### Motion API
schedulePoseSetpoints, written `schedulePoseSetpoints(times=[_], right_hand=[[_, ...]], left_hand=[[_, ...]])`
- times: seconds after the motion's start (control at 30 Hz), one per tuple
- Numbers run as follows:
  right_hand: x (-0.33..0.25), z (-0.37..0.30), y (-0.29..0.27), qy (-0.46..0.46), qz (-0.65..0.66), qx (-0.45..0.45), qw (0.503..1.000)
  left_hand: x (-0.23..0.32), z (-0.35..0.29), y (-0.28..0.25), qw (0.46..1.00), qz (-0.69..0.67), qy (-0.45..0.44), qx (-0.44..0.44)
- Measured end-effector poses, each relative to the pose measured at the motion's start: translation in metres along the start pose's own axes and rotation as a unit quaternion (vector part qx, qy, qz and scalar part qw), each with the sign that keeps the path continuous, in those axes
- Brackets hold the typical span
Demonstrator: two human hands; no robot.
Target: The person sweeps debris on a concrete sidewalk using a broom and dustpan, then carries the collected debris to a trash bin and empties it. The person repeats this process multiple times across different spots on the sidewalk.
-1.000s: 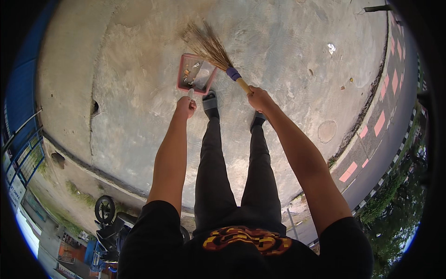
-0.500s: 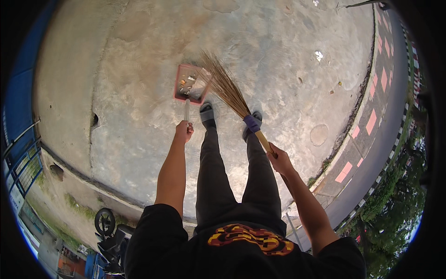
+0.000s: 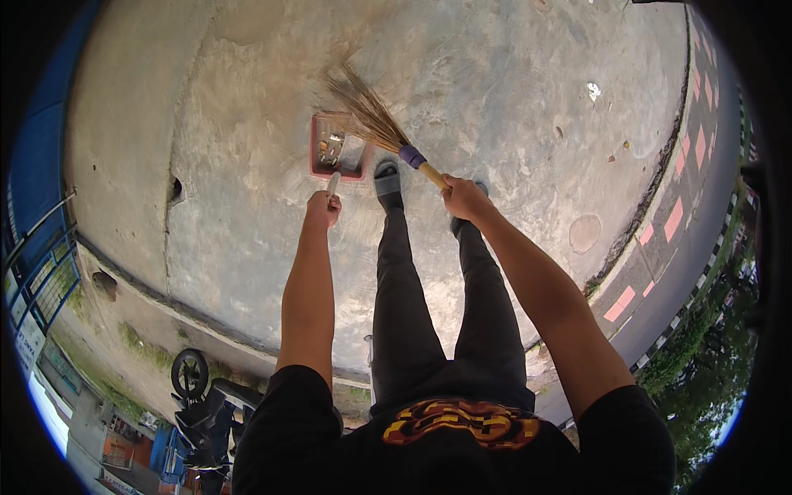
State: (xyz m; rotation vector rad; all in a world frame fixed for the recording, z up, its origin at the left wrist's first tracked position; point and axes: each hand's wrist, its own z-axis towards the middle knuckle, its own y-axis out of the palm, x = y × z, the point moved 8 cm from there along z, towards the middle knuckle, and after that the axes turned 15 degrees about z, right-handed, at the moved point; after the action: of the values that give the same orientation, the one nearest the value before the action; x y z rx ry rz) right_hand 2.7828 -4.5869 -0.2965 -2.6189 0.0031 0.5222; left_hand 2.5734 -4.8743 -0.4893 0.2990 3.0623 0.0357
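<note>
So a slim, whitish dustpan handle [image 3: 334, 182] is being gripped in the bare left hand [image 3: 324, 209], fingers folded around it in a fist. Just ahead of that hand, a squarish dustpan with a red rim [image 3: 314, 148] is being held out, and a few small white and tan bits of litter [image 3: 332, 148] are being carried in it, mostly on its left side. Whether the pan is being rested on the ground can't really be told from this angle.

Meanwhile, a round yellowish broom handle [image 3: 432, 175] is being clutched in the bare right hand [image 3: 466, 200], fingers curled closed around it. The long brown bristles [image 3: 373, 115], bound by a purple wrap [image 3: 412, 156], are being pointed ahead and to the left of that hand. The pan's far right corner is being overlapped by them, but whether it's being touched can't be made out; the tips are kinda blurry.

Between the hands, slightly ahead, a dark strapped sandal [image 3: 387, 181] is being worn, just beside the pan. Well to the right of the right hand and further ahead, a white scrap [image 3: 593, 91] is being seen on rough grey concrete [image 3: 511, 99].
</note>
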Motion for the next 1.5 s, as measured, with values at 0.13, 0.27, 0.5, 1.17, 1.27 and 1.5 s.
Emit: schedulePoseSetpoints(times=[0.13,0.27,0.5,1.17,1.27,1.5], right_hand=[[0.06,-0.105,0.013,0.0,0.086,-0.016,0.996],[0.1,-0.186,0.001,0.038,0.163,-0.018,0.986],[0.151,-0.229,-0.028,0.171,0.392,-0.019,0.904],[0.472,-0.29,-0.184,0.213,0.691,0.269,0.636],[0.541,-0.289,-0.216,0.232,0.682,0.291,0.629],[0.624,-0.234,-0.289,0.227,0.567,0.281,0.74]], left_hand=[[-0.001,-0.002,-0.006,1.0,0.001,-0.007,0.015],[-0.011,-0.011,-0.016,1.0,0.024,0.011,0.003],[-0.03,-0.044,-0.016,0.983,0.169,0.064,-0.015],[-0.193,-0.136,0.324,0.891,0.45,0.043,-0.053],[-0.229,-0.125,0.388,0.869,0.491,0.018,-0.053],[-0.305,-0.07,0.53,0.821,0.568,0.006,-0.055]])
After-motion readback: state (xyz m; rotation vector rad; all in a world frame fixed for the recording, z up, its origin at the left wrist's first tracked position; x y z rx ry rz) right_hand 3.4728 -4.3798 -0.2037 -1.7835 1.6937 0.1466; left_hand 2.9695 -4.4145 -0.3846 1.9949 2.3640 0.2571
